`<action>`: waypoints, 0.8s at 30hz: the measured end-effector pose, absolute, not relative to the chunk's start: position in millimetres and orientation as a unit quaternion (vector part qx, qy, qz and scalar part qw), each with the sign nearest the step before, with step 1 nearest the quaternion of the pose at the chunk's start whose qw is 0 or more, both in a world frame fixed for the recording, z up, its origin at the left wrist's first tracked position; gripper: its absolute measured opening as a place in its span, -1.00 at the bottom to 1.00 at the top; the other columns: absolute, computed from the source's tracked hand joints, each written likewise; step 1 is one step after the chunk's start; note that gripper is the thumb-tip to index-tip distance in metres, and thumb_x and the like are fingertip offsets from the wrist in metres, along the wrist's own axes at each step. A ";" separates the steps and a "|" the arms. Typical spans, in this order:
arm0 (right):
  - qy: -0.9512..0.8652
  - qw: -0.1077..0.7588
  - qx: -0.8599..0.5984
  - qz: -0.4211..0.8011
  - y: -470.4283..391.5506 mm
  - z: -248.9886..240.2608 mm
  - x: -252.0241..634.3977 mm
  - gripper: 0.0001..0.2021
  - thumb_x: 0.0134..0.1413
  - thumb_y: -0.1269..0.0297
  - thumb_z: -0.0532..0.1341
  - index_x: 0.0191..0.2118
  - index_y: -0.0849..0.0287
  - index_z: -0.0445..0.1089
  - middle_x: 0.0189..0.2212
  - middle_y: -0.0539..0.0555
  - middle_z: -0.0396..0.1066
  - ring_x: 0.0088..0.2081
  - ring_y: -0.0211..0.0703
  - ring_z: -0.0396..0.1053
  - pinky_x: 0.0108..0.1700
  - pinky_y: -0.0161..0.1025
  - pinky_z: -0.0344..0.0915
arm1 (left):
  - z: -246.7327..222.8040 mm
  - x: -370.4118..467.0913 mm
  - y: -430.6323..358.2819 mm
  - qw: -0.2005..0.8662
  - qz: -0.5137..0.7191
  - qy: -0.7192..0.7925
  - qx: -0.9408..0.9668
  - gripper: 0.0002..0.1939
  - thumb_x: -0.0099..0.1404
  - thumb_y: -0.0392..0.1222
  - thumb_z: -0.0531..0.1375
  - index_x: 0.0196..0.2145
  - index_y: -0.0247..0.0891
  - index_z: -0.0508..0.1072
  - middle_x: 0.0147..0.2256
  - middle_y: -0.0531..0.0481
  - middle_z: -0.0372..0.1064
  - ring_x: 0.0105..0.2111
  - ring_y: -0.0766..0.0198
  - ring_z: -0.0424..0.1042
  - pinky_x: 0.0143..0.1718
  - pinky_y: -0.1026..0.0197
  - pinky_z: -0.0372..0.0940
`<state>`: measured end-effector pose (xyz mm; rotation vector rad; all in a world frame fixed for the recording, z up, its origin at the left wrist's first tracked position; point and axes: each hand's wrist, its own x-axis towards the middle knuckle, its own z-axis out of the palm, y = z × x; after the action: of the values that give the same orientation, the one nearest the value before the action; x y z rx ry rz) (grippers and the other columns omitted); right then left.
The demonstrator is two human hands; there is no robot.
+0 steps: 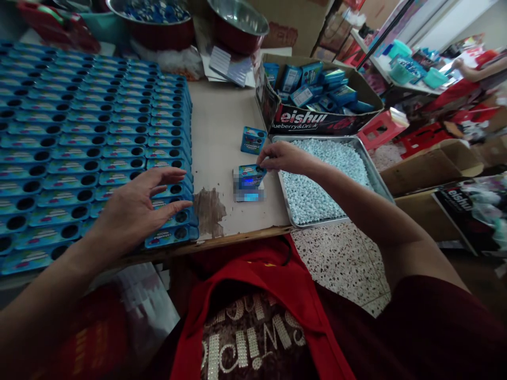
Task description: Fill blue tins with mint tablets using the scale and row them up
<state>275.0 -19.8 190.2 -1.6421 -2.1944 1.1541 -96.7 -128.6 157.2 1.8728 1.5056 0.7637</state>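
My left hand hovers over the near right end of the stacked blue boxes, thumb and fingers spread with nothing between them. Each box in these rows shows a dark round spot on its top. My right hand pinches the upper right corner of a small blue candy box on the table. Part of that box's front is blurred out. Just behind it stands another blue candy box, apart from the fingers. Under my right forearm lies a metal tray filled with small pale blue and white pellets.
An open carton full of blue boxes stands behind the tray. Metal bowls and a ridged plastic sheet sit at the back. The table's front edge is worn. Another person's arm shows at a far table.
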 end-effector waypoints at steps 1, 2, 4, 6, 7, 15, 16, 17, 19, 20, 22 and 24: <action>-0.744 0.078 -0.546 0.379 -19.1 190.3 273.5 -0.87 0.36 0.50 0.37 -0.16 0.19 0.69 -0.47 -0.04 0.50 -0.43 -0.27 0.35 -0.30 -0.23 0.24 | 156.3 -98.3 -130.1 0.304 0.285 0.568 0.710 -0.33 0.24 0.23 0.37 0.22 -0.11 0.57 0.24 -0.16 0.65 0.28 -0.21 0.65 0.42 -0.35 0.53; -0.751 0.072 -0.540 0.373 -18.5 189.9 272.8 -0.87 0.34 0.48 0.37 -0.15 0.19 0.70 -0.47 -0.05 0.50 -0.43 -0.27 0.35 -0.29 -0.23 0.23 | 155.7 -99.9 -131.6 0.304 0.283 0.567 0.712 -0.34 0.25 0.22 0.37 0.23 -0.10 0.57 0.24 -0.16 0.64 0.28 -0.20 0.65 0.42 -0.34 0.53; -0.762 0.064 -0.531 0.364 -17.8 188.3 272.8 -0.86 0.31 0.45 0.38 -0.11 0.20 0.72 -0.49 -0.06 0.48 -0.43 -0.27 0.34 -0.27 -0.23 0.23 | 155.2 -102.9 -134.3 0.307 0.277 0.566 0.713 -0.34 0.26 0.21 0.37 0.24 -0.09 0.56 0.25 -0.15 0.64 0.28 -0.19 0.65 0.44 -0.32 0.52; -0.767 0.061 -0.530 0.355 -17.7 186.3 274.0 -0.83 0.30 0.44 0.38 -0.08 0.22 0.74 -0.50 -0.06 0.47 -0.43 -0.27 0.33 -0.26 -0.22 0.23 | 155.6 -104.9 -136.2 0.315 0.272 0.569 0.709 -0.32 0.25 0.23 0.37 0.24 -0.09 0.55 0.25 -0.16 0.64 0.29 -0.19 0.63 0.46 -0.32 0.49; -0.769 0.061 -0.532 0.349 -17.8 185.3 274.8 -0.81 0.30 0.43 0.38 -0.06 0.24 0.75 -0.50 -0.05 0.48 -0.43 -0.27 0.33 -0.25 -0.22 0.23 | 155.9 -105.2 -136.8 0.319 0.269 0.573 0.705 -0.31 0.24 0.24 0.37 0.24 -0.08 0.55 0.25 -0.16 0.63 0.30 -0.20 0.63 0.46 -0.33 0.48; -0.770 0.083 -0.529 0.348 -18.2 178.1 277.8 -0.77 0.33 0.35 0.39 -0.02 0.19 0.80 -0.47 -0.01 0.53 -0.42 -0.24 0.37 -0.24 -0.19 0.26 | 159.6 -95.8 -131.2 0.316 0.232 0.583 0.712 -0.32 0.21 0.27 0.36 0.19 -0.12 0.59 0.26 -0.19 0.64 0.24 -0.24 0.65 0.41 -0.32 0.50; -0.766 0.089 -0.530 0.353 -18.5 177.1 277.8 -0.77 0.33 0.34 0.40 -0.01 0.20 0.80 -0.48 -0.01 0.53 -0.42 -0.23 0.37 -0.24 -0.19 0.26 | 160.6 -94.0 -130.0 0.314 0.229 0.579 0.717 -0.32 0.22 0.27 0.35 0.19 -0.13 0.60 0.24 -0.20 0.64 0.22 -0.23 0.65 0.40 -0.30 0.51; -0.762 0.093 -0.532 0.357 -18.8 176.1 277.9 -0.77 0.33 0.34 0.42 0.00 0.22 0.81 -0.49 -0.01 0.52 -0.41 -0.23 0.37 -0.23 -0.18 0.26 | 161.7 -92.1 -128.8 0.311 0.226 0.574 0.723 -0.31 0.23 0.27 0.34 0.19 -0.15 0.61 0.23 -0.21 0.65 0.21 -0.23 0.65 0.38 -0.30 0.52; -0.756 0.104 -0.532 0.368 -18.8 174.1 279.2 -0.79 0.30 0.34 0.47 -0.02 0.25 0.81 -0.51 -0.02 0.51 -0.40 -0.24 0.39 -0.23 -0.18 0.25 | 164.5 -88.1 -126.0 0.308 0.218 0.561 0.737 -0.32 0.25 0.26 0.33 0.20 -0.18 0.62 0.21 -0.22 0.64 0.19 -0.21 0.65 0.37 -0.28 0.51; -0.749 0.115 -0.531 0.379 -18.1 173.3 280.7 -0.80 0.29 0.34 0.50 -0.03 0.26 0.81 -0.52 -0.03 0.50 -0.40 -0.24 0.38 -0.24 -0.19 0.25 | 166.0 -85.8 -123.9 0.307 0.213 0.553 0.744 -0.34 0.27 0.24 0.33 0.20 -0.19 0.63 0.21 -0.23 0.64 0.19 -0.20 0.65 0.37 -0.28 0.51; -0.718 0.165 -0.530 0.420 -14.2 172.9 286.2 -0.81 0.29 0.32 0.51 -0.04 0.27 0.79 -0.52 -0.04 0.47 -0.44 -0.29 0.31 -0.30 -0.22 0.21 | 168.8 -80.2 -117.7 0.304 0.201 0.536 0.761 -0.37 0.32 0.20 0.32 0.21 -0.20 0.63 0.22 -0.24 0.63 0.19 -0.17 0.64 0.38 -0.27 0.49; -0.658 0.252 -0.531 0.471 -7.1 174.5 295.0 -0.84 0.32 0.30 0.50 -0.07 0.26 0.76 -0.52 -0.05 0.46 -0.48 -0.34 0.23 -0.38 -0.27 0.15 | 171.0 -73.0 -107.5 0.298 0.192 0.512 0.782 -0.41 0.36 0.15 0.33 0.22 -0.20 0.63 0.23 -0.24 0.63 0.21 -0.15 0.63 0.38 -0.25 0.48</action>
<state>295.0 -7.1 174.5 -1.4442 -1.7889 1.2811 -73.0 -107.5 171.0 2.0786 1.3598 0.5090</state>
